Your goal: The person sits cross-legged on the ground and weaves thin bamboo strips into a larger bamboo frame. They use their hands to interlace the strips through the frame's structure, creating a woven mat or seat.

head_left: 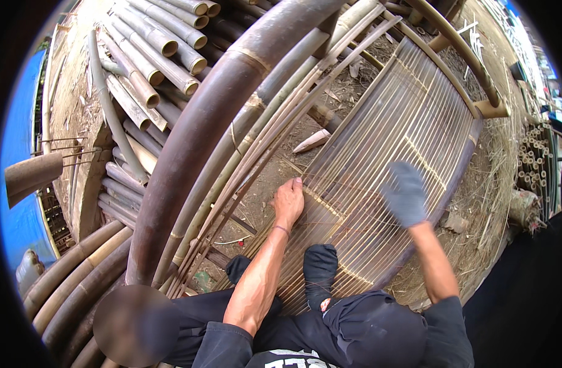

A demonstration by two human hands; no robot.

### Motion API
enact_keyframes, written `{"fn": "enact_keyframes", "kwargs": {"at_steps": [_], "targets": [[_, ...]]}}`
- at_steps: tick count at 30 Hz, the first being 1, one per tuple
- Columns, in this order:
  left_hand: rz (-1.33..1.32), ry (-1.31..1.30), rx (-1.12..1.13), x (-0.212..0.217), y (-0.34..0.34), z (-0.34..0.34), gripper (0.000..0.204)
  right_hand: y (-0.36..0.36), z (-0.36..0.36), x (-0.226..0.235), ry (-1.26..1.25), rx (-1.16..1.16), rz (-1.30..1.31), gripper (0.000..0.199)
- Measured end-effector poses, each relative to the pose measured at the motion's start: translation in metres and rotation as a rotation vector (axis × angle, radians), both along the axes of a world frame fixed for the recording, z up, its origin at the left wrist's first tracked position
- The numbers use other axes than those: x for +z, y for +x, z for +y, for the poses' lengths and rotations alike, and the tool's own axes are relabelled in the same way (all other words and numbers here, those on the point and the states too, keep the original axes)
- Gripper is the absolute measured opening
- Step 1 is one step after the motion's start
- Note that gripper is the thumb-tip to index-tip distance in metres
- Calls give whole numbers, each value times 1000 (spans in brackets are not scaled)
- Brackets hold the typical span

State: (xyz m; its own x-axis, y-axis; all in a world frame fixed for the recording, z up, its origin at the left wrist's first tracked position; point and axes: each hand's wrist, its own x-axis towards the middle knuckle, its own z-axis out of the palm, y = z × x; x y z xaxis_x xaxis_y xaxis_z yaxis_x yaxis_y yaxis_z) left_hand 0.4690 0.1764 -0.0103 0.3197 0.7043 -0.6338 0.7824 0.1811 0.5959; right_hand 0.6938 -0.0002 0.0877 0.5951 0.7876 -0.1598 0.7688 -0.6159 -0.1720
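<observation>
Bare, with its fingers pinched together, my left hand [289, 201] rests at the left edge of a slatted bamboo seat [379, 141]; what lies between the fingertips is too small to make out. A thin brown strand [348, 222] loops across the slats between my two hands. In a grey glove, my right hand [405, 195] hovers over the right part of the slats, its fingers smeared by motion. Pale bindings [325, 204] cross the slats in rows. My foot in a dark sock [321, 270] stands on the near end of the seat.
A thick curved bamboo pole [213, 116] and long thin strips [265, 144] run along the left. Cut bamboo poles [164, 49] are stacked at the upper left. A curved bamboo armrest [471, 55] rises at the far end. More bamboo [535, 153] is piled at the right.
</observation>
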Motion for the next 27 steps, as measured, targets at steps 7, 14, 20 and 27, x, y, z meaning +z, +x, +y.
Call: {"fn": "enact_keyframes", "kwargs": {"at_steps": [7,14,20,27], "targets": [[-41,-18,50,-21,-2,1,44,-79,125,-41,-105,516,95,25],[-19,-193,-46,-17,0,5,44,-49,131,-1,-583,87,1075,38],[-53,-236,-33,-10,1,10,45,-18,159,35,436,69,1434,36],[-53,-236,-32,-3,1,12,45,-20,158,19,-263,383,483,42]]}}
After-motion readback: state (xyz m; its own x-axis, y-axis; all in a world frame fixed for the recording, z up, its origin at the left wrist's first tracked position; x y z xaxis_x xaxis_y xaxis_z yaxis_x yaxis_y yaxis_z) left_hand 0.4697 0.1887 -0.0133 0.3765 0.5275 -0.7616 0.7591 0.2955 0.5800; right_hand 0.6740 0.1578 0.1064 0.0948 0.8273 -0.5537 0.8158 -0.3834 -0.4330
